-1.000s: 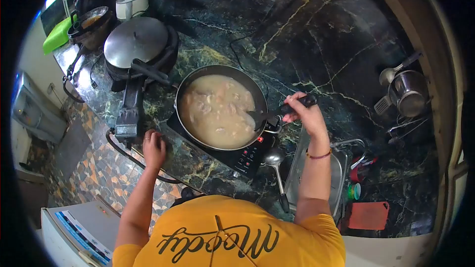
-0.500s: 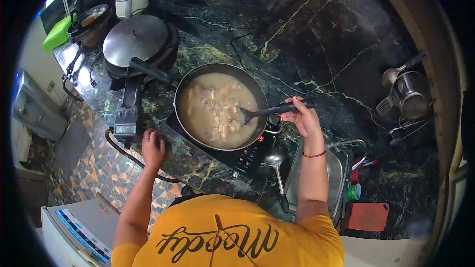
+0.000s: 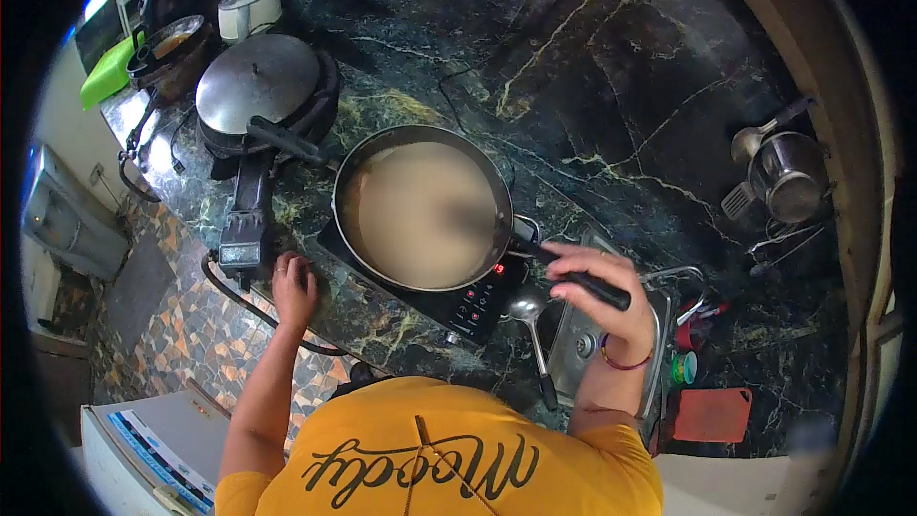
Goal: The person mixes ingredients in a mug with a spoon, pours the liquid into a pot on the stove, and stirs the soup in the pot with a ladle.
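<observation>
My right hand (image 3: 607,291) is closed round the black handle of a spatula (image 3: 530,247), whose blurred head is in the right part of the pan. The round dark pan (image 3: 342,239) holds a pale, cloudy liquid (image 3: 411,210) and sits on a black induction cooktop (image 3: 458,311) with a lit red display. My left hand (image 3: 294,285) rests on the counter's front edge, near the black handle of an appliance, its fingers slightly apart and holding nothing.
A silver-lidded pan (image 3: 258,84) stands at the left, beside a white pot (image 3: 250,11). A ladle (image 3: 533,325) lies right of the cooktop, next to the sink (image 3: 587,346). A red board (image 3: 713,415) and steel pot (image 3: 791,177) are further right.
My right hand has moved down and to the right with the spatula, now tilted the other way. The pieces seen in the liquid are now blurred over. My left hand has barely moved.
</observation>
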Motion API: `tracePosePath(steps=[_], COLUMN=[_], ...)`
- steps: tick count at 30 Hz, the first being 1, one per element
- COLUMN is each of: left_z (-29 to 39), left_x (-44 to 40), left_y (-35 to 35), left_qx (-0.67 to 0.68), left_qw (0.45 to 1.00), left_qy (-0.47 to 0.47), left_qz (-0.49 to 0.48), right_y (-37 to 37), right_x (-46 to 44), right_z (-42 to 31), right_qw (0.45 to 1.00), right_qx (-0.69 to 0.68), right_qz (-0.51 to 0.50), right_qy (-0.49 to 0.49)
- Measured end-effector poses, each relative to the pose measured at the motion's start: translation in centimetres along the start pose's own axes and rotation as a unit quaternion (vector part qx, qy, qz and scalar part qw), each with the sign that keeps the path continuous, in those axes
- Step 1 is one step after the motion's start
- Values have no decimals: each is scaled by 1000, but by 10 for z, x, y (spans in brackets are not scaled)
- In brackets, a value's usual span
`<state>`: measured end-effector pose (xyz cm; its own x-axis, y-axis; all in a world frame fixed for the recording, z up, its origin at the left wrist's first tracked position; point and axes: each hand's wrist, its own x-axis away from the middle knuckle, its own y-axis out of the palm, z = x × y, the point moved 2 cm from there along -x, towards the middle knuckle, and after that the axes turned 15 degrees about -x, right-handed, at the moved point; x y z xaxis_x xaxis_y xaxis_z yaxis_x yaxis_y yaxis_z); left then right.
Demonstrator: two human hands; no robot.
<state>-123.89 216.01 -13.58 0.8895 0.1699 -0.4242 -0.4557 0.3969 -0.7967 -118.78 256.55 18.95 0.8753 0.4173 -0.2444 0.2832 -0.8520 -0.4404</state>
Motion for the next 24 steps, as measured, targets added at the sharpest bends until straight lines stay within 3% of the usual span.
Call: tracePosePath(steps=[2,11,16,20,24], left_z=[1,-3,-2,-2,0], left_x=[0,3,2,1,2], left_y=[-1,4,2,1,-1], left_qx=[-3,-11,4,3,6], left_qw=[1000,1000,1000,1000,1000], left_qy=[6,-1,9,9,17], left_qz=[-1,17,10,3,8], right_y=[12,42,33,37,46], right_x=[4,2,3,-9,-38], right_z=[-3,13,10,40,71], right_qw=[999,997,992,982,975], right_qx=[-25,72,118,119,140], right_qz=[-26,-23,42,140,164], right_qy=[27,-32,-24,-35,-56])
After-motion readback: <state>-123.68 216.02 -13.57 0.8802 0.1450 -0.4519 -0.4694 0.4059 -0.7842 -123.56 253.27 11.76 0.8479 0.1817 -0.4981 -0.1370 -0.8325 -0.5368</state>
